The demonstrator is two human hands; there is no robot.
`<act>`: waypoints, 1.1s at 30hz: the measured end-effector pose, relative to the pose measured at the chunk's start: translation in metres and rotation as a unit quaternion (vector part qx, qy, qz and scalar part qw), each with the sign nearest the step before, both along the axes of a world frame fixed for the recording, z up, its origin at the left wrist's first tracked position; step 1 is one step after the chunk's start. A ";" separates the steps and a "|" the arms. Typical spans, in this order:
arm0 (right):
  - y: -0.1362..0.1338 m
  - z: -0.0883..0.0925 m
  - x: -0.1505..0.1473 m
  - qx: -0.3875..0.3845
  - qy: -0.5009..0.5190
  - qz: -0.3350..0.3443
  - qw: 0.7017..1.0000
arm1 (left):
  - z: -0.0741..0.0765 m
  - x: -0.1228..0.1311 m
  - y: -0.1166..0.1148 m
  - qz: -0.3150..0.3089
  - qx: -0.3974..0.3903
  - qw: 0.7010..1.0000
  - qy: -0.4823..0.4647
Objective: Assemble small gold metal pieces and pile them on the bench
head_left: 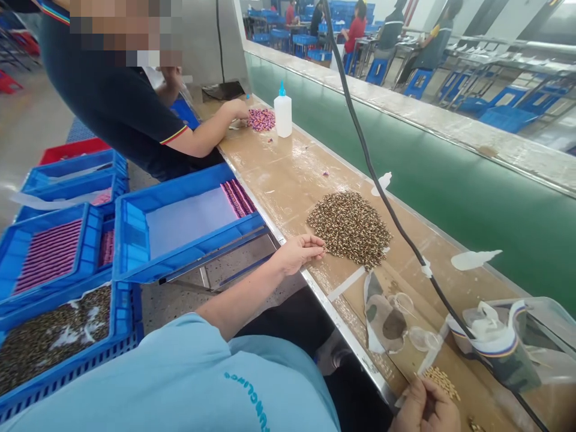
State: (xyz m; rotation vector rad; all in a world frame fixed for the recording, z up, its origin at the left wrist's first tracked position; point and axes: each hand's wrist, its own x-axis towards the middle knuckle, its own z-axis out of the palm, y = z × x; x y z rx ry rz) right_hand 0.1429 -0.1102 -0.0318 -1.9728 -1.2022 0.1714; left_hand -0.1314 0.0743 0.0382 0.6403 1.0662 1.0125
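The person's left hand [297, 253] rests at the front edge of the bench [288, 180], fingertips pinched together just beside a heap of speckled brown beads [348, 228]; anything held there is too small to tell. The right hand [425, 411], also pinched, sits near a small pile of pale beads [441, 383]. Blue crates [180, 225] stand beside the bench. Farther along, a co-worker's hand [236, 110] touches pink beads [261, 119] near a squeeze bottle [283, 113].
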 end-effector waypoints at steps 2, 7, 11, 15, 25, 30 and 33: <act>0.002 0.003 -0.002 0.013 -0.014 -0.014 1.000 | 0.001 0.007 -0.004 -0.018 -0.004 0.999 -0.045; 0.002 0.009 -0.006 0.015 -0.014 0.004 1.000 | -0.002 0.043 -0.024 -0.094 -0.006 0.990 -0.107; 0.002 0.017 -0.007 0.020 0.014 0.029 0.999 | -0.008 0.080 -0.047 -0.209 -0.016 0.968 -0.138; 0.010 0.036 -0.002 0.027 -0.061 0.042 0.997 | -0.018 0.105 -0.065 -0.299 -0.026 0.944 -0.134; 0.045 0.073 0.024 0.018 -0.319 0.122 0.940 | -0.026 0.108 -0.065 -0.335 0.000 0.935 -0.120; 0.057 0.081 0.030 -0.006 -0.410 0.170 0.896 | -0.026 0.110 -0.064 -0.339 -0.016 0.932 -0.124; 0.060 0.084 0.033 -0.023 -0.452 0.176 0.874 | -0.026 0.110 -0.064 -0.341 -0.012 0.932 -0.125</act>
